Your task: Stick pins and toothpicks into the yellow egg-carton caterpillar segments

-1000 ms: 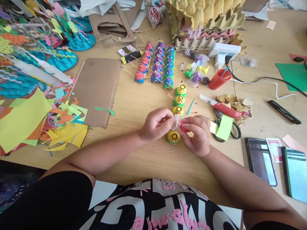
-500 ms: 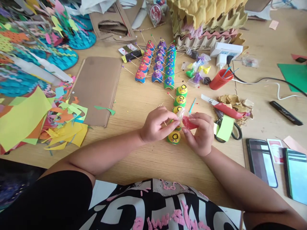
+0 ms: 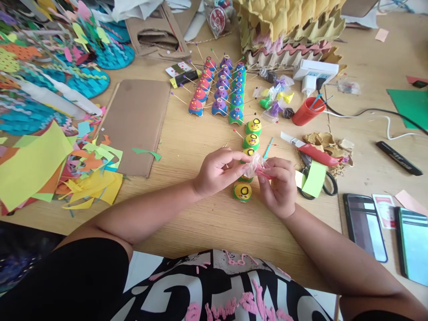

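A small clear plastic bag [image 3: 255, 164] with red modelling clay [image 3: 266, 175] in it is held between my two hands. My left hand [image 3: 217, 173] pinches the bag's crumpled loose end between thumb and fingers; a thin stick seems to stick out by those fingers. My right hand [image 3: 280, 186] grips the clay end of the bag. Below them lies a row of yellow and green painted egg-carton cups [image 3: 242, 191] with smiling faces and dark rings on top, its middle partly covered by my hands. A light-blue thin tool [image 3: 268, 147] lies just beyond my right fingers.
Red [image 3: 195, 106], purple [image 3: 219, 106] and blue-green [image 3: 236, 114] egg-carton rows with pins stand ahead. At right are a red-handled knife [image 3: 317, 154], scissors [image 3: 330, 183], a red cup [image 3: 308, 111] and phones [image 3: 364, 227]. Cardboard [image 3: 135, 125] and paper scraps [image 3: 33, 165] lie left.
The bag's clear end has spread and shifted slightly right between my hands, covering more of the red clay. My right fingers have tilted a little; the table things have stayed put.
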Available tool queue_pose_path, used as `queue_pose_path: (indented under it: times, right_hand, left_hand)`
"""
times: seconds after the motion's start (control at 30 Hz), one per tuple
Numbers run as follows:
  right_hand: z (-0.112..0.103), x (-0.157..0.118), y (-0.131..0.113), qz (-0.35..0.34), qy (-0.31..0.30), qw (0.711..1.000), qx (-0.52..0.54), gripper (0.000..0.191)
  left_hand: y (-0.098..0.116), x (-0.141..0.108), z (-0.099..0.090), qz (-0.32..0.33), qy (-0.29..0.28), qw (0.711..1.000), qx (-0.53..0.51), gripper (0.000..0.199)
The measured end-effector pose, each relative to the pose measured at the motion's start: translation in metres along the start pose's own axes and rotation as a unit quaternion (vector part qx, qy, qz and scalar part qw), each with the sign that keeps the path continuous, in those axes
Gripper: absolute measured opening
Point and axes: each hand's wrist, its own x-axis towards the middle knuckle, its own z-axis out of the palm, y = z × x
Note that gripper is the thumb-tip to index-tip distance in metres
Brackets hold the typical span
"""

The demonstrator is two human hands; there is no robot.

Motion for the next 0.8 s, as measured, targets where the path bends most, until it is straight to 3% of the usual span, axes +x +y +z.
queue_pose_path:
  times: [0.23, 0.47, 0.7, 0.8]
  right_hand:
    - [0.0011, -0.0016, -0.0005, 0.002, -0.002, 1.000, 0.014, 0.031]
    - [0.0020, -0.0059, 0.0029, 0.011, 0.000, 0.999, 0.030, 0.033]
    - [-0.0003, -0.0024, 0.0003, -0.010, -0.012, 1.000, 0.021, 0.025]
    - [-0.0011, -0.0009, -0.0012, -0.019, -0.014, 1.000, 0.017, 0.022]
  left_hand:
    - [-0.0070, -0.0012, -0.0007, 0.047, -0.046, 0.998, 0.011, 0.023]
    - [-0.0051, 0.0002, -0.0034, -0.005, -0.088, 0.996, 0.001, 0.021]
    - [-0.0004, 0.0003, -0.0020, -0.040, -0.085, 0.995, -0.037, 0.014]
    - [0.0000, 0.0000, -0.0016, -0.025, -0.078, 0.996, -0.031, 0.011]
